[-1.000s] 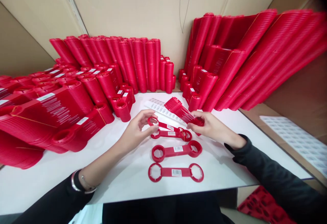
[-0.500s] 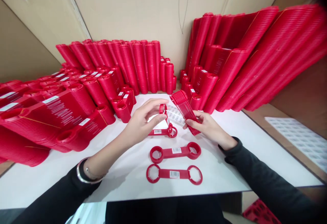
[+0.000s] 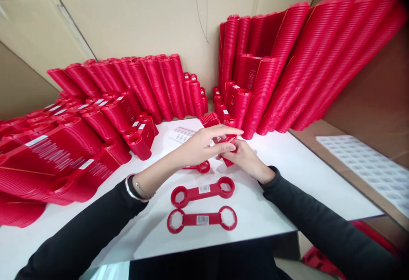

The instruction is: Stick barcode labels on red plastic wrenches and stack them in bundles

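In my right hand (image 3: 247, 157) is a small stack of red double-ring plastic pieces (image 3: 209, 120), tilted, its far end showing beyond my left fingers. My left hand (image 3: 206, 143) reaches across the stack, thumb and fingers closed round one red double-ring piece (image 3: 230, 138); the hand hides most of it, and I cannot tell whether it sits fully on the stack. Below lie a double-ring piece with a barcode label (image 3: 203, 189) and another labelled double-ring piece (image 3: 202, 220), both flat. A third piece (image 3: 203, 167) is partly covered by my left hand.
Banded stacks of red pieces (image 3: 105, 118) crowd the table's left and back. Taller stacks (image 3: 294, 71) lean at the right. A label sheet (image 3: 182, 134) lies behind my left hand on the white table (image 3: 271, 212). Another label sheet (image 3: 364, 160) rests on cardboard at the right.
My left hand has moved right with its red piece, from beside the stack to over it. The view has shifted, so the table things appear further left.
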A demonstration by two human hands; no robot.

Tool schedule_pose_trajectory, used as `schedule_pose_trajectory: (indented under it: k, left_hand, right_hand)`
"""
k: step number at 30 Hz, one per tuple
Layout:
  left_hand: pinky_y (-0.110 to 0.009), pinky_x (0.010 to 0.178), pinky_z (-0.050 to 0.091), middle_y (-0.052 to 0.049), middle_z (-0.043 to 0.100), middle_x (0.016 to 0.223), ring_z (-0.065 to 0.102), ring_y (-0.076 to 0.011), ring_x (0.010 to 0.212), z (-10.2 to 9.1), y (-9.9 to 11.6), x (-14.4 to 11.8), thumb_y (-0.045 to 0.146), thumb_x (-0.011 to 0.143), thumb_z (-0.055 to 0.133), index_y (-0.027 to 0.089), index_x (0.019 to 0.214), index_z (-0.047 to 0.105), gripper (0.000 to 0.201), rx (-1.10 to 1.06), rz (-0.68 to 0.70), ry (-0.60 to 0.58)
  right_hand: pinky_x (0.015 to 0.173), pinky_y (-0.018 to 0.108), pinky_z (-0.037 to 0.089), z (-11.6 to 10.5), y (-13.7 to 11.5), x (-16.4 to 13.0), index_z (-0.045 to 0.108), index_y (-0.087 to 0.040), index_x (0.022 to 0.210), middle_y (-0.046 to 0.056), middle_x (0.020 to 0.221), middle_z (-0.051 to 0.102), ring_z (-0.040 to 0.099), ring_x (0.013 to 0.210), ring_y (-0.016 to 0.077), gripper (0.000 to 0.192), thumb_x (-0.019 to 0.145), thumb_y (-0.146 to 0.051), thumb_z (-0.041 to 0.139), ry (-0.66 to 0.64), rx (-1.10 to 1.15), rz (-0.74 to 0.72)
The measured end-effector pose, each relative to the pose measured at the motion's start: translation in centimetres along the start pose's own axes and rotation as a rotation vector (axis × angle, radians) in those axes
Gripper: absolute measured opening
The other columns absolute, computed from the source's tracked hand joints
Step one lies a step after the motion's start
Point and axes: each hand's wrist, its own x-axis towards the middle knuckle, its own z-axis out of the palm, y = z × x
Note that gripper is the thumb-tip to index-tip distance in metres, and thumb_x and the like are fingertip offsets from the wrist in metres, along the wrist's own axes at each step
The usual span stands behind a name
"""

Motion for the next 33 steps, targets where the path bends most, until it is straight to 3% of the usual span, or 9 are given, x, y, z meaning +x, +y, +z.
schedule_pose_trajectory:
  k: [5,12,18,21,25,27,29,32,33]
  left_hand:
    - [-0.032,0.092,0.047,-0.006,0.064,0.118,0.06,-0.0193,0.106,0.4,0.3,-0.1,0.02,0.086,0.06,0.02,0.117,0.062,0.031,-0.087,0.03,-0.062]
    - [-0.037,0.101,0.045,-0.006,0.062,0.122,0.055,-0.0219,0.116,-0.6,0.8,-2.4,0.02,0.086,0.062,0.024,0.114,0.064,0.028,-0.141,0.079,-0.101]
    - [-0.032,0.096,0.049,-0.007,0.064,0.118,0.06,-0.0196,0.111,-1.3,1.7,-3.7,0.015,0.084,0.064,0.022,0.113,0.065,0.03,-0.082,0.22,-0.107]
    - [-0.027,0.093,0.05,-0.007,0.062,0.12,0.06,-0.0174,0.11,-1.9,2.0,-4.3,0.012,0.084,0.064,0.022,0.114,0.064,0.032,-0.03,0.222,-0.105]
    - [-0.028,0.097,0.048,-0.005,0.061,0.121,0.058,-0.0173,0.111,-3.1,2.7,-5.5,0.013,0.084,0.063,0.025,0.117,0.062,0.035,0.055,0.208,-0.085]
    - [-0.031,0.098,0.048,-0.005,0.061,0.12,0.057,-0.0183,0.112,-3.6,3.4,-7.0,0.013,0.084,0.064,0.026,0.119,0.06,0.037,0.095,0.185,-0.004]
    - [-0.033,0.097,0.05,-0.005,0.061,0.116,0.057,-0.0201,0.111,-3.7,4.1,-9.2,0.014,0.082,0.066,0.026,0.118,0.059,0.038,0.094,0.159,0.175]
    - [-0.034,0.089,0.057,-0.003,0.059,0.112,0.06,-0.0218,0.105,-1.9,4.7,-13.4,0.019,0.078,0.071,0.025,0.108,0.061,0.032,-0.064,0.12,0.464]
    - [-0.034,0.087,0.059,-0.003,0.058,0.112,0.061,-0.0216,0.103,-0.9,4.7,-14.8,0.02,0.078,0.072,0.024,0.103,0.06,0.028,-0.116,0.088,0.502]
  right_hand:
    - [0.076,0.035,0.052,0.0,0.5,0.2,0.06,-0.015,0.083,0.006,0.084,0.067,0.065,0.086,0.0227,0.033,0.076,-0.047,0.066,-0.055,0.111,-0.103]
    - [0.087,0.036,0.05,0.4,0.0,0.2,0.062,-0.016,0.105,0.007,0.103,0.066,0.059,0.106,0.0233,0.027,0.082,-0.03,0.064,-0.278,0.12,-0.061]
    - [0.084,0.036,0.05,0.7,-0.2,0.1,0.066,-0.014,0.098,0.006,0.098,0.068,0.062,0.098,0.0233,0.021,0.086,-0.031,0.059,-0.319,0.032,-0.073]
    - [0.08,0.033,0.05,0.8,0.3,0.3,0.065,-0.015,0.101,0.005,0.1,0.068,0.062,0.093,0.0216,0.021,0.086,-0.029,0.059,-0.285,-0.034,-0.069]
    - [0.068,0.028,0.048,0.8,0.7,0.3,0.065,-0.013,0.097,0.003,0.087,0.067,0.062,0.076,0.0168,0.018,0.086,-0.025,0.056,-0.279,-0.059,-0.062]
    - [0.067,0.028,0.048,0.7,0.6,0.3,0.064,-0.013,0.094,0.003,0.085,0.066,0.061,0.073,0.0154,0.016,0.086,-0.024,0.055,-0.271,-0.052,-0.044]
    - [0.067,0.028,0.048,0.6,0.3,0.2,0.063,-0.013,0.089,0.004,0.086,0.066,0.061,0.073,0.0149,0.014,0.085,-0.023,0.056,-0.242,-0.023,-0.021]
    - [0.06,0.026,0.048,0.4,-0.1,0.2,0.06,-0.013,0.085,0.003,0.081,0.066,0.061,0.068,0.0139,0.011,0.083,-0.024,0.058,-0.206,0.055,0.033]
    - [0.058,0.025,0.047,0.3,-0.2,0.1,0.059,-0.014,0.084,0.003,0.077,0.065,0.061,0.065,0.0134,0.011,0.082,-0.025,0.058,-0.202,0.08,0.044]
